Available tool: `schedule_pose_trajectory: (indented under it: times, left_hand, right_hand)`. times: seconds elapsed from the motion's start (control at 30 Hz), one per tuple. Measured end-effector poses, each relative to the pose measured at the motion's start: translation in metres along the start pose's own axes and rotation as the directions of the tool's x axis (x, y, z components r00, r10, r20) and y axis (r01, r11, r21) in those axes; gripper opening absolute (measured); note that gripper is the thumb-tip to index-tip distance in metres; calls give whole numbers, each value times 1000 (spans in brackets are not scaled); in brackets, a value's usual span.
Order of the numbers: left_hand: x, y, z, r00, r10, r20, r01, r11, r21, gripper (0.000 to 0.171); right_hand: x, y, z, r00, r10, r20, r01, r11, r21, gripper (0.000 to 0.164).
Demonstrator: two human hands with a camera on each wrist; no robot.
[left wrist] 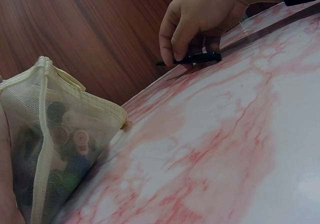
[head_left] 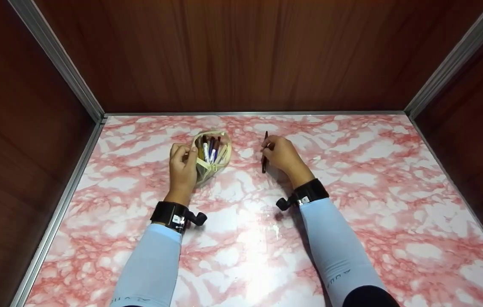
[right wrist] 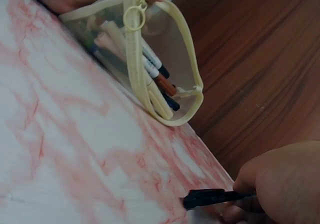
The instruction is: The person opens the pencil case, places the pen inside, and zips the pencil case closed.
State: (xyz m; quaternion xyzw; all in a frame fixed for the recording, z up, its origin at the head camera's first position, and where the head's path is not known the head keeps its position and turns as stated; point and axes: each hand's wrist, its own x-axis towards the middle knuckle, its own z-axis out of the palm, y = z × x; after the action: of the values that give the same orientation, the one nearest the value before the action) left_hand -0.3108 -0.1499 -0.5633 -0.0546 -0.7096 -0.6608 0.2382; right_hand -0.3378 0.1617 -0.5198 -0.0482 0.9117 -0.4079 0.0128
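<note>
A cream-edged mesh zip pouch (head_left: 204, 175) stands on the table with its mouth unzipped. My left hand (head_left: 182, 166) grips its left rim between thumb and fingers. Inside lie several markers and pens, among them a white-bodied marker (head_left: 206, 152); in the right wrist view a brown-capped marker (right wrist: 164, 84) points toward the mouth. A ring-shaped zip pull (right wrist: 134, 18) hangs by the zip. To the right of the pouch, my right hand (head_left: 284, 155) pinches a slim black pen (head_left: 264, 164) between thumb and fingertips, close over the table.
The table (head_left: 241, 256) has a red and white marbled top, with glare near its front middle. Dark wood-grain panels (head_left: 241, 55) rise at the back and both sides, joined by metal strips (head_left: 60, 59). Each wrist wears a black band with a small camera (head_left: 283, 204).
</note>
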Motion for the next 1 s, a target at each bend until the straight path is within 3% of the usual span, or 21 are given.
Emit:
schedule_pose_trajectory:
  times: [0.17, 0.4, 0.63, 0.77, 0.93, 1.0]
  left_hand:
    - [0, 0, 0, 1000, 4, 1, -4, 1000, -3, 23]
    - [0, -2, 0, 1000, -4, -5, 4, 1000, 8, 22]
    - [1, 1, 1, 1000, -10, 1, 10, 1000, 21, 23]
    - [1, 1, 1, 1000, -10, -3, 10, 1000, 29, 23]
    - [1, -1, 1, 1000, 18, -11, -18, 1000, 13, 24]
    - [1, -2, 1, 1000, 27, -16, -27, 1000, 10, 25]
  right_hand:
    - [0, -6, 3, 1000, 12, -10, -10, 976, 219, 20]
    - [1, -22, 15, 996, 56, -67, -18, 883, 470, 24]
    - [3, -39, 34, 992, 27, -123, 49, 820, 570, 20]
    - [6, -49, 48, 990, 49, -131, 46, 770, 636, 21]
    - [9, -64, 66, 989, 76, -128, 24, 767, 641, 19]
    - [9, -70, 73, 993, 78, -91, -1, 766, 643, 17]
